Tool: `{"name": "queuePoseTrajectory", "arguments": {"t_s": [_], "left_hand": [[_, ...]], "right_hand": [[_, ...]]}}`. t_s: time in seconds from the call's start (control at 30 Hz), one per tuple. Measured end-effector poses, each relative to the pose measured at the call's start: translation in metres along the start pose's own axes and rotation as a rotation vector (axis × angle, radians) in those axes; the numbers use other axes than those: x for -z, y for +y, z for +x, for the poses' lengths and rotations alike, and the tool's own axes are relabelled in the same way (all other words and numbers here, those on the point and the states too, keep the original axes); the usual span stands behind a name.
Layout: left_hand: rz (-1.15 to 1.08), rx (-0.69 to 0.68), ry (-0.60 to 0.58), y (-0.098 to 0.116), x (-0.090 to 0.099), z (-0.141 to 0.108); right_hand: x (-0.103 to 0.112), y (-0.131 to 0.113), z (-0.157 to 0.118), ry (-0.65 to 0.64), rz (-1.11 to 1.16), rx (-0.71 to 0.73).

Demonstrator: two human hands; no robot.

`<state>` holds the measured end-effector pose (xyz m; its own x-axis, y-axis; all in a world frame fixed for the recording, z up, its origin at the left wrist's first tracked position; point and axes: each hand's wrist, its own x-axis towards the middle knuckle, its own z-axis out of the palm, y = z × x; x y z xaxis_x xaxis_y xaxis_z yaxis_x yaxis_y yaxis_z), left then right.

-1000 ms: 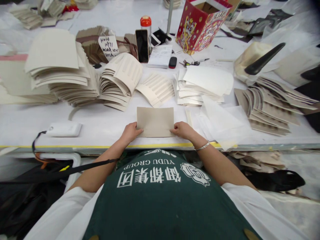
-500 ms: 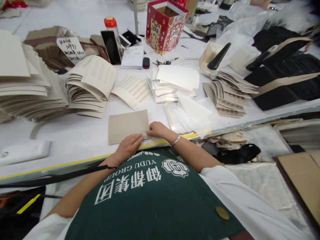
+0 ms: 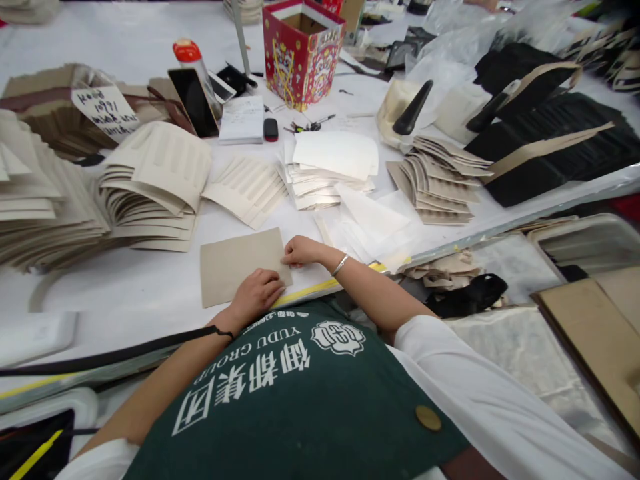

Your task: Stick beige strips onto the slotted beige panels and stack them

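Beige sheet [image 3: 240,263] lies long axis sideways, right grip [image 3: 301,251] pinching it, left grip [image 3: 256,292] open

Beige sheet [image 3: 235,267], dark green apron [image 3: 300,400]

Both hands on beige sheet [image 3: 235,263] near surface [image 3: 125,293] edge, phone [image 3: 193,101] leaning on red-capped bottle [image 3: 200,67], paper stacks all around, red box [image 3: 301,57] behind.
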<state>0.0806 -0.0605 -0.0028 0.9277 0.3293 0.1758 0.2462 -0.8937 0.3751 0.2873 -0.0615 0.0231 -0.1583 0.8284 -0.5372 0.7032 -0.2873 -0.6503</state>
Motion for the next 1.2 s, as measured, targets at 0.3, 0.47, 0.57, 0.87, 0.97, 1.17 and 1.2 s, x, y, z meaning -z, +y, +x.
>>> {"name": "queuePoseTrajectory", "arguments": {"t_s": [0.3,0.47,0.57,0.87,0.97,1.17,1.2], "left_hand": [[0.053,0.251,-0.116,0.005,-0.003,0.025],[0.017,0.242,-0.131,0.003,0.002,0.026],[-0.004,0.219,-0.178,0.001,0.006,0.030],[-0.011,0.188,-0.222,-0.007,0.011,0.039],[-0.012,0.189,-0.223,-0.011,0.009,0.040],[-0.046,0.342,-0.235,-0.017,0.011,0.046],[-0.060,0.353,-0.254,-0.018,0.012,0.047]], "right_hand": [[0.018,-0.012,0.003,-0.058,-0.239,0.081],[0.033,-0.011,0.020,0.000,-0.238,0.119],[0.033,-0.014,0.023,-0.025,-0.272,0.108],[0.043,-0.011,0.033,-0.016,-0.275,0.129],[0.050,-0.008,0.041,0.030,-0.256,0.139],[0.052,-0.011,0.047,-0.022,-0.241,0.126],[0.053,-0.012,0.047,-0.027,-0.248,0.121]]}}
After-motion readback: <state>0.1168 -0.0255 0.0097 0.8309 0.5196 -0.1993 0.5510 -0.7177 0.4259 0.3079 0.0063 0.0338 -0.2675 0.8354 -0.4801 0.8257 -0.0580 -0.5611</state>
